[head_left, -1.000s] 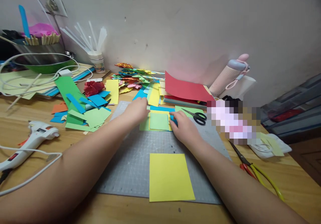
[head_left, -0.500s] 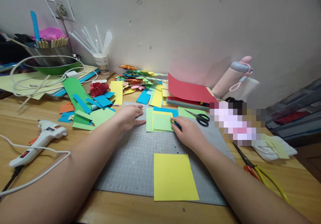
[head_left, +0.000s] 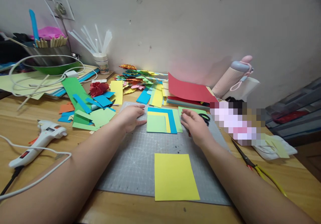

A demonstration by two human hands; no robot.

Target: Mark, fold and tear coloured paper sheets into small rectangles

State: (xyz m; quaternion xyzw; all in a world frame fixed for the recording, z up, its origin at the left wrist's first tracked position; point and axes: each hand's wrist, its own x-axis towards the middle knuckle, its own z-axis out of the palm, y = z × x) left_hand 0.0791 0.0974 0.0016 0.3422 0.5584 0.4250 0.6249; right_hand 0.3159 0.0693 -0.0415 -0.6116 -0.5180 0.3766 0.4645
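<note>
Beside paper stack point(head_left: 162, 121), both hands point(head_left: 130, 117) flat

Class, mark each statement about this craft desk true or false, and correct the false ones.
1. The stack of paper squares lies between the left hand and the right hand. True.
2. The top square is red. False: it is light green.
3. The yellow sheet lies on the grey cutting mat. True.
4. The right hand holds the glue gun. False: the gun lies on the table, far left.
5. The black scissors lie beyond the right hand. True.
</note>
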